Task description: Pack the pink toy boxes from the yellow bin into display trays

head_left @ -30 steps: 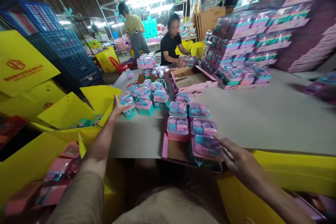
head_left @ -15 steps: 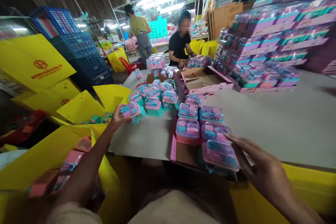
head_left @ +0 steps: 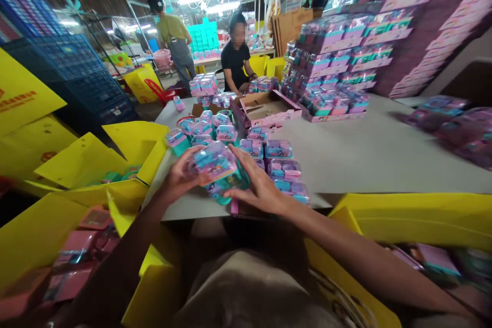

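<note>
Between my two hands, above the table's near edge, is a small plastic box [head_left: 217,164] with a clear lid, pink and blue pieces inside and a teal base. My left hand [head_left: 180,174] grips its left side. Around its right side curl the fingers of my right hand [head_left: 261,184]. Just right of and behind my right hand, similar boxes [head_left: 284,169] stand in rows in a pink-edged cardboard tray [head_left: 240,208], partly hidden by that hand. Beyond the held box, more teal boxes [head_left: 203,127] are grouped on the table.
Yellow bins [head_left: 149,164] with boxes stand at the left, and another yellow bin [head_left: 415,215] at the right. Trays of wrapped boxes [head_left: 334,61] are stacked at the back right. A pink tray [head_left: 269,107] lies mid-table. A seated person [head_left: 234,61] works across the table.
My left hand has brought the box rightward from beside the grouped boxes. My right hand has left the tray and taken hold of the same box. The view has turned right.
</note>
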The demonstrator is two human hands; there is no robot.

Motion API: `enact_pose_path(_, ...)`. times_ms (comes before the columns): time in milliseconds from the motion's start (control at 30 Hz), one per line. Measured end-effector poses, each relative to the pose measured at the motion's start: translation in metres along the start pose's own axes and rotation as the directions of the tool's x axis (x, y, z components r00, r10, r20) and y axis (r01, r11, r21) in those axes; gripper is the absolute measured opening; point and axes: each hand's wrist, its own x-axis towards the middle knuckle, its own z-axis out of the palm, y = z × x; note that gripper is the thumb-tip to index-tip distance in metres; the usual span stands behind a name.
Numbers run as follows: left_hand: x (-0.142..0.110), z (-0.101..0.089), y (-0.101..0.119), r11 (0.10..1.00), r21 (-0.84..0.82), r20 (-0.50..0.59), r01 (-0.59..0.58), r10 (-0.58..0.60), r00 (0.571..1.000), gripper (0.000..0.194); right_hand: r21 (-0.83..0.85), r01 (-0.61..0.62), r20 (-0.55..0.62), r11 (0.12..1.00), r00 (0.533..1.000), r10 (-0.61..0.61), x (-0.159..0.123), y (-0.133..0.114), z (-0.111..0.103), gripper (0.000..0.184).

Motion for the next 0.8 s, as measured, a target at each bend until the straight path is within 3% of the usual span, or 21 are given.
enact_pose_path(67,0.005,0.011,-0.002,0.997,-0.052,0.016,-0.063,0.064,0.998,0.09,0.155,-0.151,-0.054,0.976,0.985,0.161,0.001,0.003,-0.003,0.091)
enact_pose_path(100,0.007,0.018,-0.004,0.991,-0.108,0.027,-0.081,0.085,0.996,0.091,0.272,-0.254,-0.07,0.928,0.957,0.283,0.001,0.004,-0.003,0.091)
enact_pose_path(167,0.007,0.033,-0.01,0.968,-0.245,0.047,-0.054,0.068,0.997,0.09,0.527,-0.428,-0.042,0.735,0.85,0.525,0.002,0.006,-0.003,0.082)
enact_pose_path(267,-0.002,0.055,-0.021,0.889,-0.444,0.106,0.113,-0.072,0.992,0.08,0.752,-0.483,0.039,0.449,0.712,0.701,-0.001,0.007,0.002,0.078)
enact_pose_path(333,-0.01,0.066,-0.029,0.796,-0.555,0.164,0.24,-0.178,0.97,0.073,0.799,-0.459,0.042,0.389,0.687,0.725,-0.005,0.007,0.006,0.08)
enact_pose_path(433,-0.017,0.073,-0.036,0.667,-0.673,0.182,0.32,-0.271,0.945,0.065,0.781,-0.475,0.05,0.406,0.695,0.717,-0.009,0.008,0.006,0.081)
enact_pose_path(500,-0.017,0.072,-0.039,0.627,-0.71,0.166,0.321,-0.294,0.941,0.065,0.693,-0.498,0.025,0.521,0.739,0.673,-0.008,0.012,-0.004,0.081)
enact_pose_path(567,-0.014,0.069,-0.04,0.626,-0.709,0.157,0.325,-0.31,0.938,0.066,0.553,-0.478,-0.009,0.682,0.815,0.579,-0.003,0.016,-0.021,0.09)
enact_pose_path(633,-0.011,0.066,-0.039,0.652,-0.678,0.158,0.34,-0.322,0.933,0.064,0.424,-0.462,0.074,0.779,0.875,0.478,0.004,0.019,-0.039,0.101)
enact_pose_path(667,-0.01,0.064,-0.038,0.667,-0.66,0.162,0.345,-0.322,0.933,0.062,0.386,-0.476,0.146,0.79,0.877,0.457,0.008,0.02,-0.045,0.102)
enact_pose_path(733,-0.008,0.062,-0.035,0.694,-0.63,0.178,0.348,-0.307,0.935,0.06,0.345,-0.547,0.245,0.763,0.837,0.489,0.014,0.02,-0.053,0.091)
enact_pose_path(800,-0.007,0.06,-0.031,0.714,-0.619,0.201,0.327,-0.259,0.945,0.064,0.346,-0.597,0.197,0.723,0.8,0.566,0.017,0.019,-0.054,0.083)
